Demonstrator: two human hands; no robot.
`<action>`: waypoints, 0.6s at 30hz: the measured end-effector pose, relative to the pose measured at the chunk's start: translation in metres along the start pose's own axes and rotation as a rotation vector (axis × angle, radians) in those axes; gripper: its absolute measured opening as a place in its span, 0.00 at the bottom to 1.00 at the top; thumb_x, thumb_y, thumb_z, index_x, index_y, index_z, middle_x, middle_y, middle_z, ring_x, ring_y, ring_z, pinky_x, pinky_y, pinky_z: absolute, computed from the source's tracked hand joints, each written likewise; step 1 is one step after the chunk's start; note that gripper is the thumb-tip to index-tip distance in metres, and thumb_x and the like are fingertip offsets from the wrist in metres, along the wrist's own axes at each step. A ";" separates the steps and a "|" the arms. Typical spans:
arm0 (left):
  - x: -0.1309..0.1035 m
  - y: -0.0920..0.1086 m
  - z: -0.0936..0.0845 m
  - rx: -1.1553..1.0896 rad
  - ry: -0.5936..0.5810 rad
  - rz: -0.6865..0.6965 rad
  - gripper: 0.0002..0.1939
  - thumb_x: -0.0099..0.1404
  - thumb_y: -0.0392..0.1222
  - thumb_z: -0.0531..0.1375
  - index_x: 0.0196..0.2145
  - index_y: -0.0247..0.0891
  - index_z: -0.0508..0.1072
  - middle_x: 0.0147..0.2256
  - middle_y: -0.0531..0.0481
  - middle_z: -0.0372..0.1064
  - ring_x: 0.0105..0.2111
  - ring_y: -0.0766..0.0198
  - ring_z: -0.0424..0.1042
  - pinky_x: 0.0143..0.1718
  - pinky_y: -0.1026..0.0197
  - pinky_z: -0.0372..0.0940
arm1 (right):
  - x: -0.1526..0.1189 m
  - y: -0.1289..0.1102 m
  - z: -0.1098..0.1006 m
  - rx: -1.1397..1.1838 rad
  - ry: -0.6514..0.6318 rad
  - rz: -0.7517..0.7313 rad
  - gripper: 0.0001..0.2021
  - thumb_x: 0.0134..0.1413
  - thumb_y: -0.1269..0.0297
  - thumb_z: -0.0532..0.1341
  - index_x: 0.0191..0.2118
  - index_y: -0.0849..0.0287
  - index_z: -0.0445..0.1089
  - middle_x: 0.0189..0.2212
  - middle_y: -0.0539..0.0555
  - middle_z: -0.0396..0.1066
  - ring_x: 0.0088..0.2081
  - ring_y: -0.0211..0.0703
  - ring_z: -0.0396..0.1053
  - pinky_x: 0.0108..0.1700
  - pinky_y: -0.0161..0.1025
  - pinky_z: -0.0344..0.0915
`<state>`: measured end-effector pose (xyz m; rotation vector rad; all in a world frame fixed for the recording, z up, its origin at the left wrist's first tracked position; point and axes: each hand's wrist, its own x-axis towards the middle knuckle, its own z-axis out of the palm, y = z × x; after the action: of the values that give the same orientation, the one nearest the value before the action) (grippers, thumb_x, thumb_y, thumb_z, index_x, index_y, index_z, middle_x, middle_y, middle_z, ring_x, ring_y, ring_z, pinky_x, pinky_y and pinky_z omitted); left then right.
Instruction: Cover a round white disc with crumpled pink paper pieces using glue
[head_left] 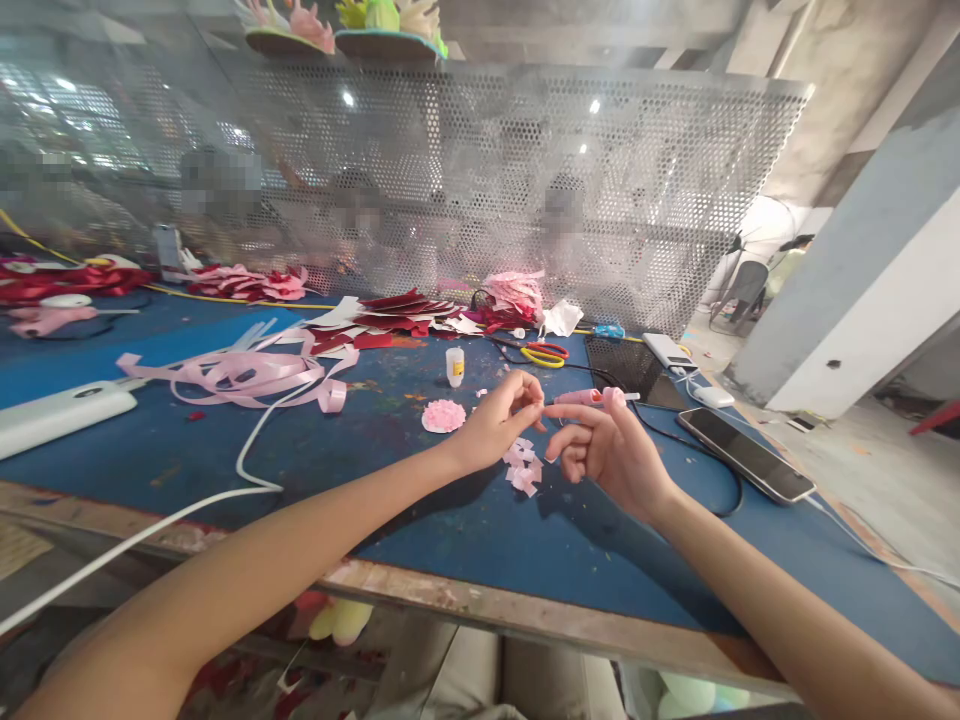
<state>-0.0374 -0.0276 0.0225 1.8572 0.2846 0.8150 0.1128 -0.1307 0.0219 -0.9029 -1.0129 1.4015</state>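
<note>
My left hand (504,420) is closed in a pinch above the table; what its fingertips hold is too small to make out. The extended index finger of my right hand (607,445) meets those fingertips, while its thumb stands apart and the other fingers are curled loosely. Below and between the hands lies a little pile of pale pink ribbon pieces (523,468). To the left of my left hand sits a round piece covered in pink bits (443,416), with a small bottle (455,367) behind it. A pink glue gun (589,398) lies partly hidden behind my right hand.
Pink ribbon (240,372) and a white device with a cable (67,415) are at left. Red and white strips (390,318) and yellow-handled scissors (543,356) lie behind. A phone (746,455) rests at right. A perforated metal screen (480,180) stands at the back.
</note>
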 end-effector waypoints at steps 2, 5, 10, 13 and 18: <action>0.002 -0.001 0.001 -0.072 0.025 -0.017 0.08 0.63 0.43 0.57 0.33 0.39 0.59 0.31 0.56 0.60 0.28 0.71 0.68 0.35 0.64 0.64 | 0.000 0.000 -0.001 0.015 -0.015 0.017 0.32 0.55 0.37 0.45 0.44 0.62 0.67 0.26 0.56 0.73 0.20 0.38 0.64 0.26 0.37 0.58; 0.004 -0.003 0.002 -0.219 0.094 -0.081 0.11 0.58 0.43 0.61 0.31 0.37 0.61 0.31 0.56 0.62 0.28 0.71 0.68 0.35 0.64 0.65 | 0.000 -0.001 -0.002 0.026 -0.025 0.025 0.31 0.55 0.38 0.45 0.45 0.61 0.67 0.27 0.56 0.73 0.21 0.38 0.63 0.27 0.37 0.57; 0.006 -0.007 0.005 -0.424 0.163 -0.159 0.15 0.51 0.41 0.67 0.30 0.35 0.64 0.32 0.55 0.66 0.31 0.70 0.69 0.39 0.63 0.66 | 0.001 -0.001 -0.003 0.052 -0.055 0.020 0.31 0.55 0.38 0.44 0.47 0.60 0.66 0.29 0.55 0.73 0.21 0.38 0.62 0.27 0.37 0.57; 0.006 -0.008 0.004 -0.434 0.188 -0.175 0.16 0.48 0.40 0.69 0.29 0.35 0.64 0.30 0.55 0.66 0.30 0.70 0.69 0.37 0.64 0.66 | 0.001 -0.001 -0.002 0.033 -0.062 0.022 0.32 0.55 0.37 0.43 0.48 0.60 0.66 0.29 0.56 0.73 0.21 0.38 0.62 0.27 0.37 0.57; 0.006 -0.005 0.001 -0.404 0.182 -0.219 0.16 0.47 0.40 0.69 0.29 0.34 0.66 0.29 0.55 0.66 0.28 0.71 0.69 0.34 0.65 0.66 | 0.000 0.000 -0.001 -0.006 -0.064 0.029 0.34 0.54 0.36 0.43 0.50 0.60 0.65 0.28 0.56 0.73 0.22 0.38 0.62 0.28 0.37 0.58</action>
<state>-0.0315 -0.0225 0.0209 1.3522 0.3978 0.8217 0.1137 -0.1311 0.0221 -0.8854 -1.0562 1.4607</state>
